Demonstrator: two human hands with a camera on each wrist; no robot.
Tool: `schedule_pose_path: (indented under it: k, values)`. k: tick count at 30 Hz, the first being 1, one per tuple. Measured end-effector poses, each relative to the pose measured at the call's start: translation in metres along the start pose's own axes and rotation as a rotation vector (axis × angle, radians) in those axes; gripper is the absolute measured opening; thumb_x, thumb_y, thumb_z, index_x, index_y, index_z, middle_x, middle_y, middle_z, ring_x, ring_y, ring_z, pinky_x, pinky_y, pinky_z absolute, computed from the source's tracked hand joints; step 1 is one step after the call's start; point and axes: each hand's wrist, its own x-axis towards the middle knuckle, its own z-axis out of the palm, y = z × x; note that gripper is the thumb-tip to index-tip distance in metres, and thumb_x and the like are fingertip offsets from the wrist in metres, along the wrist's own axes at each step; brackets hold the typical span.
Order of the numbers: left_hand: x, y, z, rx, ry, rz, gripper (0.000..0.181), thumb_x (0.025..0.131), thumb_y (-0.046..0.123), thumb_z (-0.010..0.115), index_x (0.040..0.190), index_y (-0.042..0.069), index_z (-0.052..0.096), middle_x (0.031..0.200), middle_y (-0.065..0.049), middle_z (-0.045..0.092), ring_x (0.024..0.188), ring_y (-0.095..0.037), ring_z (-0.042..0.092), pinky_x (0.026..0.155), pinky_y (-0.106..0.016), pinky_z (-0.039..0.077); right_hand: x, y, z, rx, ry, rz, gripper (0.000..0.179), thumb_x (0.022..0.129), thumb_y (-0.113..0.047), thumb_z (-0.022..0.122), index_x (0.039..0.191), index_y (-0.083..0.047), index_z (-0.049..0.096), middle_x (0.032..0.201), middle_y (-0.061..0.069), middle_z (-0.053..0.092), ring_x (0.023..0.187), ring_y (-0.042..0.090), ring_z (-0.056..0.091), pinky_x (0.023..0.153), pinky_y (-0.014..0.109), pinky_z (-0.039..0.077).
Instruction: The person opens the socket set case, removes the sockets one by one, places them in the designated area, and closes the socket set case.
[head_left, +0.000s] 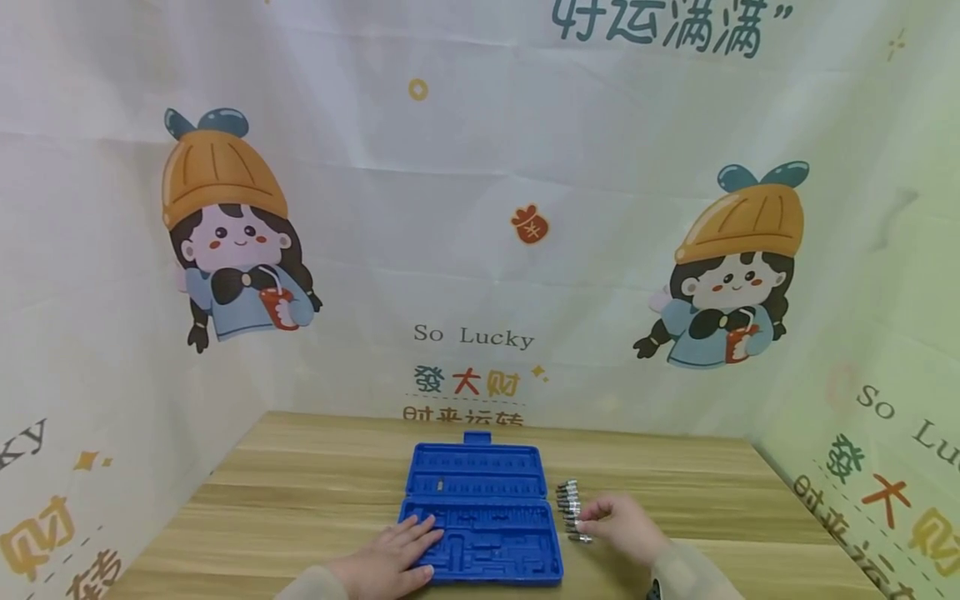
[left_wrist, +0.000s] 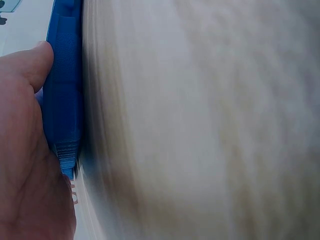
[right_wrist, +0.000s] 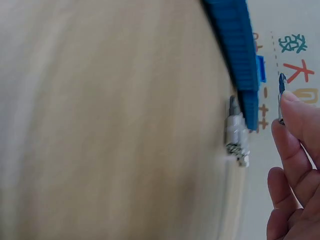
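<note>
An open blue plastic tool case [head_left: 556, 575] lies on the wooden table, its moulded slots facing up. My left hand [head_left: 386, 560] rests on the case's lower left part with its fingers spread; in the left wrist view its thumb [left_wrist: 42, 62] lies against the blue side. Thumb and finger of my right hand [right_wrist: 300, 145] pinch a small screwdriver bit socket [right_wrist: 281, 97] with a dark tip. That hand [head_left: 626, 527] is right of the case, at a column of several metal bit sockets [head_left: 567, 497]. One small piece [head_left: 440, 484] sits in the upper half of the case.
The wooden table [head_left: 315, 475] reaches back to a printed cloth backdrop [head_left: 472, 250], which also hangs at both sides. A blue latch tab [head_left: 477, 437] sticks out from the case's far edge. Some bit sockets [right_wrist: 234, 132] lie close to the case's right side.
</note>
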Motion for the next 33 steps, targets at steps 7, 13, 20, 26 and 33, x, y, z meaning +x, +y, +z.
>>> schedule_pose_path:
  k: [7,13,20,26,33]
  values:
    - [-0.022,0.043,-0.023,-0.019,0.003,-0.025,0.066,0.097,0.062,0.031,0.153,0.028,0.027,0.159,-0.001,0.020,0.146,-0.032,0.012,0.109,-0.063,0.016,-0.012,0.009,0.001,-0.019,-0.008,-0.014,0.010,0.078,-0.006,0.076,0.081,-0.001,0.068,0.080,-0.001,0.064,0.074,0.012,0.053,0.066,0.027,0.044]
    - [-0.031,0.067,-0.037,0.001,-0.006,-0.053,0.064,0.099,0.057,0.035,0.152,0.021,0.031,0.158,-0.004,0.024,0.145,-0.032,0.016,0.110,-0.060,0.018,-0.015,0.013,0.005,-0.013,-0.011,-0.029,0.011,0.076,-0.004,0.077,0.076,-0.001,0.067,0.076,-0.002,0.061,0.070,0.009,0.050,0.063,0.024,0.041]
    - [-0.019,0.036,-0.018,0.004,0.012,-0.031,0.067,0.095,0.066,0.029,0.153,0.033,0.026,0.159,0.004,0.019,0.146,-0.029,0.013,0.110,-0.061,0.015,-0.014,0.015,0.008,-0.014,0.013,0.019,0.013,0.074,-0.001,0.078,0.075,-0.002,0.065,0.073,-0.001,0.059,0.070,0.014,0.051,0.061,0.026,0.041]
    - [-0.031,0.066,-0.034,0.002,0.008,-0.050,0.067,0.098,0.060,0.034,0.152,0.021,0.032,0.158,-0.004,0.025,0.144,-0.035,0.017,0.109,-0.062,0.018,-0.014,0.014,0.009,-0.029,0.030,0.053,0.018,0.072,0.000,0.078,0.076,-0.003,0.061,0.071,-0.001,0.057,0.067,0.015,0.051,0.058,0.026,0.041]
    - [-0.041,0.092,-0.047,0.018,0.000,-0.099,0.061,0.101,0.048,0.041,0.150,0.012,0.036,0.156,-0.009,0.028,0.144,-0.035,0.020,0.110,-0.060,0.019,-0.014,0.011,0.008,-0.034,0.036,0.081,0.021,0.071,-0.001,0.080,0.077,-0.003,0.059,0.071,-0.001,0.056,0.067,0.015,0.050,0.058,0.027,0.040]
